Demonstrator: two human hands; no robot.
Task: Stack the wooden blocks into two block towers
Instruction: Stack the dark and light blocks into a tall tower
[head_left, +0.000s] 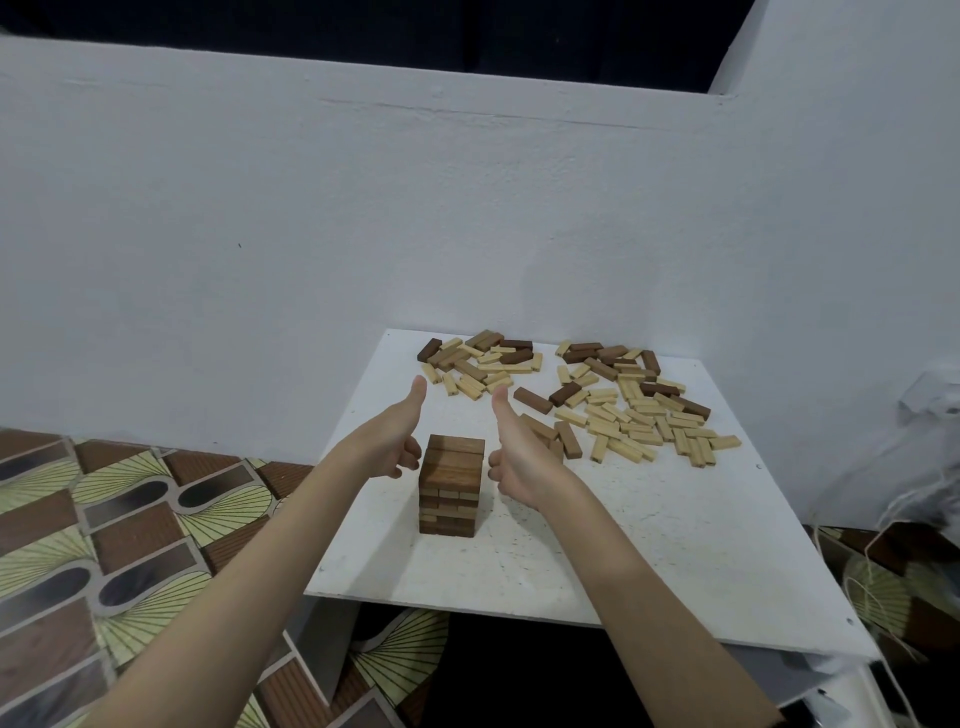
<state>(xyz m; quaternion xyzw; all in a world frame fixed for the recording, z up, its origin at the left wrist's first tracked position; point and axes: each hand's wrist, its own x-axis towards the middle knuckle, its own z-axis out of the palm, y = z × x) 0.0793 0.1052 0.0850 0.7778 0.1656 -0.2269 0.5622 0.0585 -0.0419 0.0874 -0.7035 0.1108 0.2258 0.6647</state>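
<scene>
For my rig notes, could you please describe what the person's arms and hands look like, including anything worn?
Both forearms are bare, with no sleeves in view. The left hand and the right hand are bare as well: no gloves, rings, watch or wristbands show, and no markings are visible.

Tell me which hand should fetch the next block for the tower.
Probably the right hand. It sits right of the tower, with dark loose blocks just beyond its fingers and the big spread further right. The left hand is farther from the smaller pile at the back of the board. Both hold nothing.
</scene>
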